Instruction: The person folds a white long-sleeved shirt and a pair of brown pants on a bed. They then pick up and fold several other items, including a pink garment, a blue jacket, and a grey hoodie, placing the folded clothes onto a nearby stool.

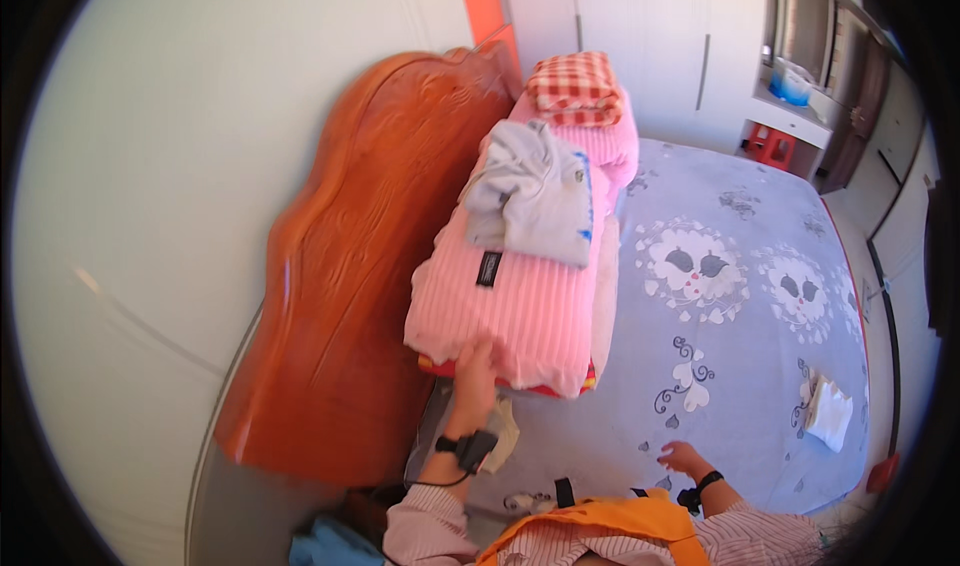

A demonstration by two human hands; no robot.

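A pink ribbed pillow point(450, 286) with a black label lies at the headboard end of the bed, on top of other bedding. At its near edge, my left hand point(476, 378) has its fingers closed on the pink fabric. A crumpled grey garment point(540, 201) with blue marks along one edge rests on the pillow's far part. My right hand point(684, 458) hovers over or just at the grey patterned bedsheet point(600, 446), fingers loosely apart and holding nothing.
Beyond the garment sits a folded red-and-white checked cloth point(575, 88) on more pink bedding. The carved wooden headboard point(350, 236) stands at the left. A small white folded cloth point(829, 413) lies at the bed's right. White wardrobes point(660, 46) stand at the far side.
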